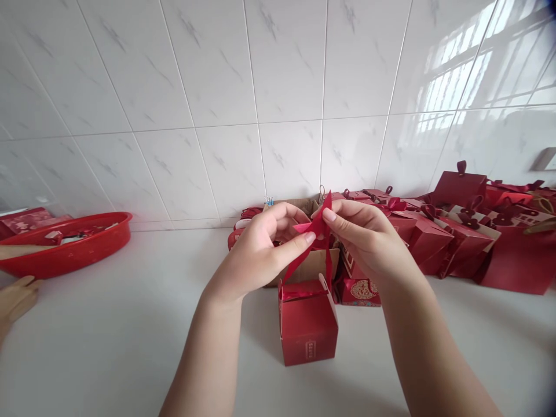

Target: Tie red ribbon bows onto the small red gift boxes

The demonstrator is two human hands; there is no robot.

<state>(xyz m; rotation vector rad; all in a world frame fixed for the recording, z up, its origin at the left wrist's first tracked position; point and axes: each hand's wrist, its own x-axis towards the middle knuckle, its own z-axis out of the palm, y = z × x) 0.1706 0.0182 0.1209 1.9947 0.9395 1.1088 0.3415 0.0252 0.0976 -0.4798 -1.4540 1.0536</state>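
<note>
A small red gift box (309, 327) with a gold-framed label stands upright on the white counter in front of me. From its top a red ribbon (296, 264) runs up to my fingers in two strands. My left hand (273, 246) pinches one part of the ribbon between thumb and fingers. Close beside it, my right hand (358, 229) pinches another part, with a pointed end sticking up above the thumb. Both hands are raised above the box, and neither touches its walls. The fingers partly hide where the strands cross.
Behind the hands is an open cardboard carton (304, 269). Several red gift boxes (428, 240) crowd the right side along the tiled wall. At left sits a red plastic basin (87, 246) with small items inside; another person's hand (19, 298) is near it.
</note>
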